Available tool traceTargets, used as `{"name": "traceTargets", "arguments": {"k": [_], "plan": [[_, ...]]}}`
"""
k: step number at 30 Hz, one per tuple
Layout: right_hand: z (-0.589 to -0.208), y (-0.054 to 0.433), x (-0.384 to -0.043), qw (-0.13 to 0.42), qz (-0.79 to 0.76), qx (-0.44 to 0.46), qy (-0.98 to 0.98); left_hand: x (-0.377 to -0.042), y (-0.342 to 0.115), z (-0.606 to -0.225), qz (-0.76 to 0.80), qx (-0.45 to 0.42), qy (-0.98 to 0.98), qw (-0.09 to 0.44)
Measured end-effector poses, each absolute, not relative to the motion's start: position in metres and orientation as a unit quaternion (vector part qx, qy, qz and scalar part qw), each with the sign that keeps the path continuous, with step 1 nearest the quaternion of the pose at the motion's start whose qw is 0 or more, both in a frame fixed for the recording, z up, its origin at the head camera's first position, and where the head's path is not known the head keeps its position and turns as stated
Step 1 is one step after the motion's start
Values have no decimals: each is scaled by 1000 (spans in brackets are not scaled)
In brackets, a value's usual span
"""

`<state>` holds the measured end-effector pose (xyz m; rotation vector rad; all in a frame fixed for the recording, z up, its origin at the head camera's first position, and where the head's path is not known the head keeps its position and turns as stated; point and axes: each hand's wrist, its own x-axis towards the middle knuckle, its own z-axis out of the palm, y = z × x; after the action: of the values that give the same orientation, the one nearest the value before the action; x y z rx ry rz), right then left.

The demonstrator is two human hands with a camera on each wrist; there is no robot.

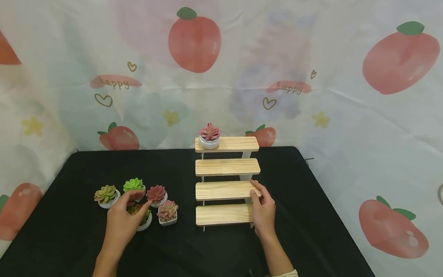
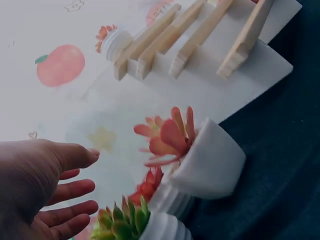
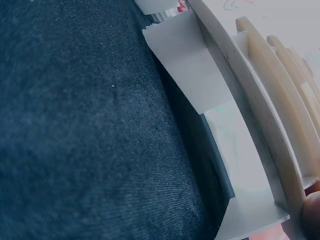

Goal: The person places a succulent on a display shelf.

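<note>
My left hand (image 1: 121, 219) hovers over a group of small potted succulents at the left, thumb and fingers spread apart. Partly hidden under it is a brownish-green succulent (image 1: 144, 221) in a white pot. Around it stand a yellow-green succulent (image 1: 105, 195), a bright green succulent (image 1: 133, 184), a dark red succulent (image 1: 157, 193) and a pink succulent (image 1: 167, 211) in a squarish pot. With my right hand (image 1: 264, 211) I grip the right end of a tiered wooden display stand (image 1: 223, 191), at its lower boards. On the top board, at its left, sits a pink-red succulent (image 1: 209, 135).
A black cloth (image 1: 194, 254) covers the table. Behind it hangs a pale curtain (image 1: 221, 104) printed with peaches and hearts. The stand's white side supports (image 3: 190, 65) show in the right wrist view.
</note>
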<state>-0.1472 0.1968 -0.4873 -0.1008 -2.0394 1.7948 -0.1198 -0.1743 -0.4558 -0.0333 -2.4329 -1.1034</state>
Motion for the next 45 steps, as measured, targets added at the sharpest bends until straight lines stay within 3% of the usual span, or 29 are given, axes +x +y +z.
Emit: {"name": "traceTargets", "arguments": {"k": [32, 45], "plan": [[-487, 197, -147, 204, 649, -35, -732, -98, -193, -488, -427, 67, -884, 178], [-488, 197, -148, 202, 652, -39, -730, -98, -196, -498, -458, 84, -880, 94]]}}
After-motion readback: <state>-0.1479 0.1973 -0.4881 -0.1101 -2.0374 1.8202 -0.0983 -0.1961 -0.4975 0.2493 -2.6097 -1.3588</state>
